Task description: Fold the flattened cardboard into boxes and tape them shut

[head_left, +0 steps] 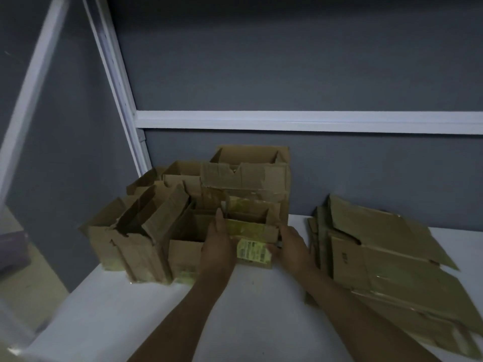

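Observation:
A small open-topped cardboard box (251,229) with a yellow label on its front stands on the white table (251,304), at the front of a cluster of folded boxes. My left hand (218,244) lies flat against the box's left side with straight fingers. My right hand (292,245) holds its right end, fingers curled at the corner. A stack of flattened cardboard (392,257) lies to the right of my right arm. No tape is in view.
Several folded, open-topped boxes (162,220) crowd the table's back left, up to a larger box (251,165) against the grey partition wall (287,74). The table's left edge drops off near a floor area (34,278).

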